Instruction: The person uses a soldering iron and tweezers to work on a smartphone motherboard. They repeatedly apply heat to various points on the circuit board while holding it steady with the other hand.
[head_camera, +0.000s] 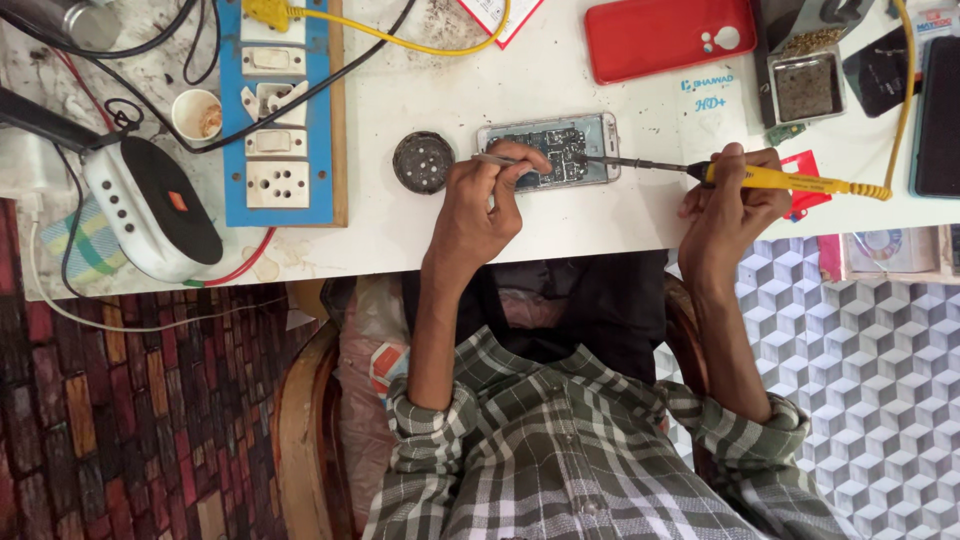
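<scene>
1. Grip: the right hand (735, 200) is closed around the yellow handle of a soldering iron (780, 179), thumb and fingers pinching it like a pen near the front of the handle; its dark shaft runs left to the opened phone (560, 150).
2. Left grip: the left hand (480, 205) pinches thin tweezers (495, 158) between thumb and forefinger, their end over the phone's exposed board; the exact contact point is hidden by the fingers.
3. Position: the phone lies flat on the white tabletop (620, 215), near its front edge, between the two hands, with a round dark dish (423, 162) just beside it to the left.
4. Surroundings: a blue switchboard (280, 120) with sockets stands further left, a red phone case (668, 37) and a small metal tray (806, 87) lie beyond.
5. Technique, as a judgement: good work here calls for both wrists braced on the tabletop, the iron tip touching only the intended joint, and the tweezers holding the part steady without levering it.
6. Hazard, as a judgement: the yellow cord (905, 90) trailing over the tabletop could tug the iron; slack should be kept free.
</scene>
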